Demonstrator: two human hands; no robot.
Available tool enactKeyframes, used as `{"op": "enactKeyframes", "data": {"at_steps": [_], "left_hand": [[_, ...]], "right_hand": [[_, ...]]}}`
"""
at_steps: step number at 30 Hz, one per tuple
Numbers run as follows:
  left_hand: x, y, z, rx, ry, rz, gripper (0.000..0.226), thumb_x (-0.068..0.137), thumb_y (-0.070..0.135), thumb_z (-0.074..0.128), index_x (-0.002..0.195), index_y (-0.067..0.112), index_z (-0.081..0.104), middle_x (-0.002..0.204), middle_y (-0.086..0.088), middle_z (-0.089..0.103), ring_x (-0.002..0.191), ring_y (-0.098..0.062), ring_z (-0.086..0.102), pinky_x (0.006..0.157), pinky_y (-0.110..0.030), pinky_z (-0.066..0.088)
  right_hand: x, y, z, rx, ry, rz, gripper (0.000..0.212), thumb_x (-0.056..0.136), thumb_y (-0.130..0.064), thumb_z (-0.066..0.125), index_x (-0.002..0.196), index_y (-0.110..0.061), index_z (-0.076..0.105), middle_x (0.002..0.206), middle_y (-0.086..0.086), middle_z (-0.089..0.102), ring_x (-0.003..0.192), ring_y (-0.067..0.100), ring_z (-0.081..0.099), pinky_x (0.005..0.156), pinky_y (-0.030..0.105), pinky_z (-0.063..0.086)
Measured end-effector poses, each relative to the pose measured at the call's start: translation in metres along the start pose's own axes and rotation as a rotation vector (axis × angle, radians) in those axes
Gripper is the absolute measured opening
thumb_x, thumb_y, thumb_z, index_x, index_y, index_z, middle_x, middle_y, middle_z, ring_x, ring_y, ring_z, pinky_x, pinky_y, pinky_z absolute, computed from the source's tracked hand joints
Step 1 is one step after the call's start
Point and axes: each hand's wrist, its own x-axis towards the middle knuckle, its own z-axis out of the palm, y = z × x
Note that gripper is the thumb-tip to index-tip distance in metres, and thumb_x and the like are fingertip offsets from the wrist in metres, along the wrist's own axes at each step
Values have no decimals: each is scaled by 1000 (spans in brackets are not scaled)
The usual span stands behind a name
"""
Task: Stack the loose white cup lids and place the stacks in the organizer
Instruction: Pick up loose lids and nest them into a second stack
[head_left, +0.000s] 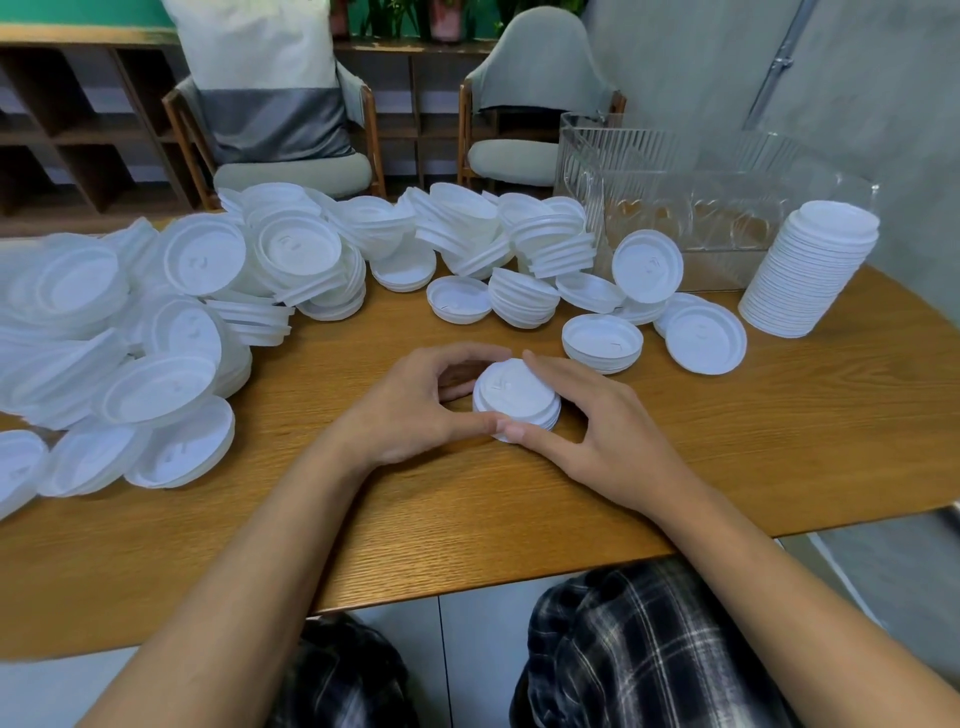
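Left hand (410, 410) and right hand (597, 431) grip a short lid stack (514, 395) (perhaps four lids).

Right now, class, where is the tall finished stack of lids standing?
In the head view, the tall stack stands upright on the table's far right side, outside the clear organizer and just in front of its right end.
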Motion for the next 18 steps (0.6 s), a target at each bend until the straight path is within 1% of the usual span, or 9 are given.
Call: {"op": "enactKeyframes", "data": {"at_steps": [2,4,7,9,12,14,16,18], "left_hand": [[0,-2,0,13,-4,3,67,84,9,88,144,15,60,141,6,66,133,-2,59,117,-29,45],[0,-2,-1,15,-10,10,68,83,12,88,145,16,60,141,7,66,133,-2,58,117,-29,45],[1,-2,-1,24,-15,22,68,83,16,89,145,17,61,142,9,65,134,-2,57,117,-30,45],[0,0,1,18,-15,33,67,83,14,88,144,18,62,142,9,65,133,-1,58,116,-29,46],[0,2,7,11,-1,66,61,85,13,86,142,17,64,138,3,63,130,-4,60,111,-25,49],[1,6,14,-42,1,68,58,88,14,84,142,17,64,134,0,63,128,-6,62,109,-25,51],[3,9,22,-28,26,87,53,89,17,83,139,20,66,130,3,67,126,-5,63,107,-25,52],[6,13,29,39,124,133,41,91,20,82,131,23,71,122,9,72,120,-4,66,101,-26,55]], "right_hand": [[1,0,-1,13,-5,4,89,81,-66,72,156,-26,47,158,-14,47,143,-6,37,111,0,22],[2,1,-2,25,1,5,87,80,-61,77,154,-25,50,157,-13,50,141,-7,39,110,0,23],[1,0,-3,21,2,5,87,80,-62,79,155,-28,50,154,-16,51,139,-8,43,111,5,29],[-1,-2,-4,7,-1,-6,85,82,-62,78,155,-30,48,153,-19,49,140,-8,42,114,10,32],[-9,0,-7,14,24,-6,79,81,-60,79,149,-28,56,151,-16,54,140,-5,45,116,16,35],[-16,3,-13,-1,34,5,78,80,-59,80,148,-28,58,149,-16,57,138,-5,46,115,16,35],[-23,7,-19,-16,37,22,76,80,-57,82,146,-30,58,146,-19,57,136,-5,47,114,14,35],[-33,12,-26,-18,41,35,74,80,-55,83,146,-31,58,145,-21,56,136,-6,47,112,10,34]]}}
